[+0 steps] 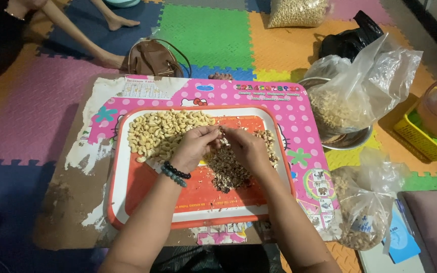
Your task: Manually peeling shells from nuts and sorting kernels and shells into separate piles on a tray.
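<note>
1. An orange-rimmed plastic tray (127, 202) lies on a low pink dotted desk (299, 136), which stands on a foam puzzle-mat floor (208, 35).
2. On the tray, a heap of pale peeled cashews (158, 131) lies left; a pile of brown skins (226, 172) lies centre.
3. Both hands, left (195, 146) and right (246, 146), meet above the skins, seemingly pinching one nut.
4. A metal bowl (350, 141) holding a clear plastic bag (360, 91) sits right of the desk.
5. A brown leather handbag (153, 58) lies behind the desk.

An orange tray (127, 202) with a white rim sits on a pink, white-dotted low table (289, 116); pale cream cashews (158, 132) fill its far-left corner, brown husks (226, 172) its middle.
</note>
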